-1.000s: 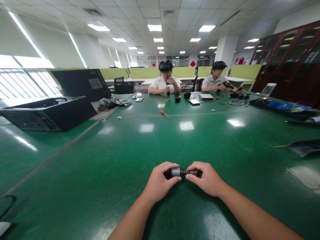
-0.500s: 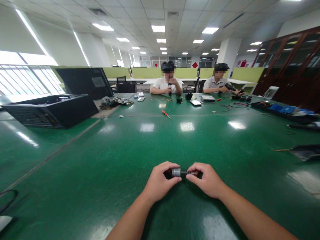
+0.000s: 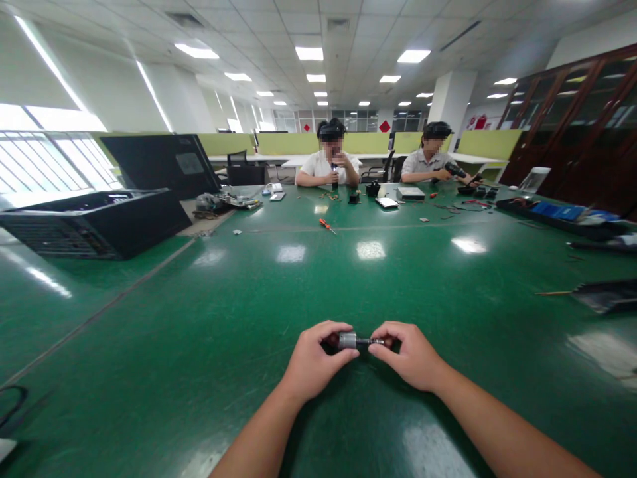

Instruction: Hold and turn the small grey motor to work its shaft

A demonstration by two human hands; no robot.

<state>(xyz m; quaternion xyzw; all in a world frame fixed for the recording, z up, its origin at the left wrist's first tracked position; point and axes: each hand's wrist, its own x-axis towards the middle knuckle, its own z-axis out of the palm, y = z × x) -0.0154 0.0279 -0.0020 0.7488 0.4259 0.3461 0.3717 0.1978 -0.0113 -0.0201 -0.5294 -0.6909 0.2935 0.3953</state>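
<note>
My left hand (image 3: 318,358) curls its thumb and fingers around a small grey metal cylinder with a thin dark shaft (image 3: 348,340), much like a small motor. From the other side, my right hand (image 3: 411,355) pinches the shaft's far end, which looks ridged or threaded. The piece lies level between both hands, low over the green table (image 3: 249,292). Fingers hide both of its ends. Farther off on the tabletop lies an orange-handled screwdriver (image 3: 325,225).
An open black computer case (image 3: 99,222) stands at the left, near circuit boards (image 3: 223,202). Across the table sit two people (image 3: 328,162), (image 3: 430,159) with small parts before them. At the right are a black tray with blue items (image 3: 562,212) and a dark dustpan-like object (image 3: 607,295).
Both hands keep their hold on the metal piece and barely move. The whole view has shifted slightly, so the table's contents appear a little farther left.
</note>
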